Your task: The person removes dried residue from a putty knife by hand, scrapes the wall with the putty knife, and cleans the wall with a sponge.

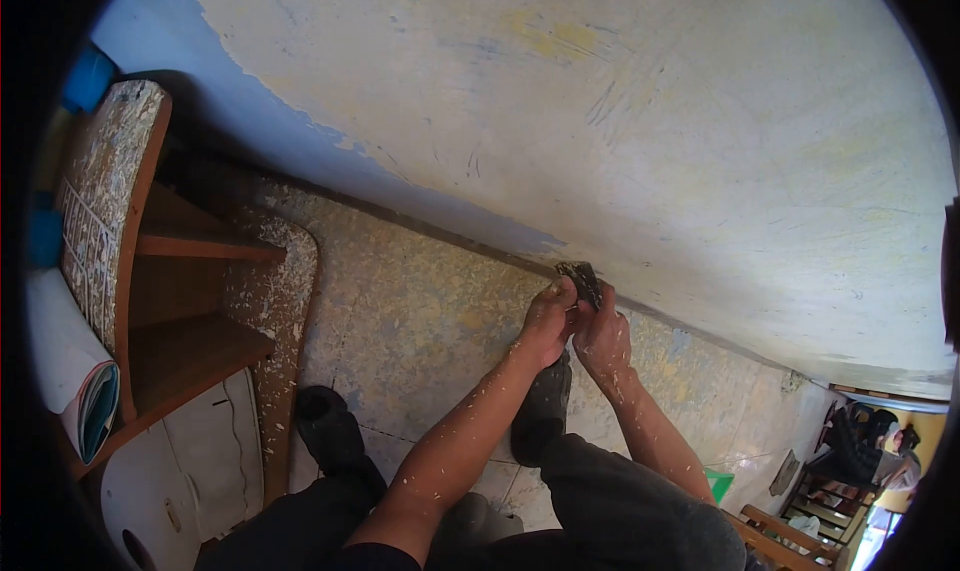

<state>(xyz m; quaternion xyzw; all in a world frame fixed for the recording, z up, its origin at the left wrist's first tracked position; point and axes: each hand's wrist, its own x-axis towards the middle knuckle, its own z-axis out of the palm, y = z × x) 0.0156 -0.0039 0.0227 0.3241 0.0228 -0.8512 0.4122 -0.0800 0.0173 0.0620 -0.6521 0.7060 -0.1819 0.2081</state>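
Observation:
A dark, flat scraper (580,283) speckled with pale flakes is held at the foot of the wall (620,151). My left hand (546,323) is closed on its left side, the thumb near the blade. From the right, my right hand (603,343) also grips it, with fingers up along the blade. Its handle is mostly hidden between the two hands. Blue paint (440,196) remains in a strip low on the wall; above it the surface is bare, whitish and scratched. Paint chips stick to both forearms.
Paint flakes cover the tiled floor (400,311). A chip-strewn wooden shelf unit (200,341) stands at left, with a rolled magazine (85,371) on it. My shoes (330,426) are on the floor. At far right are wooden furniture (790,536), a green object (718,485) and piled items.

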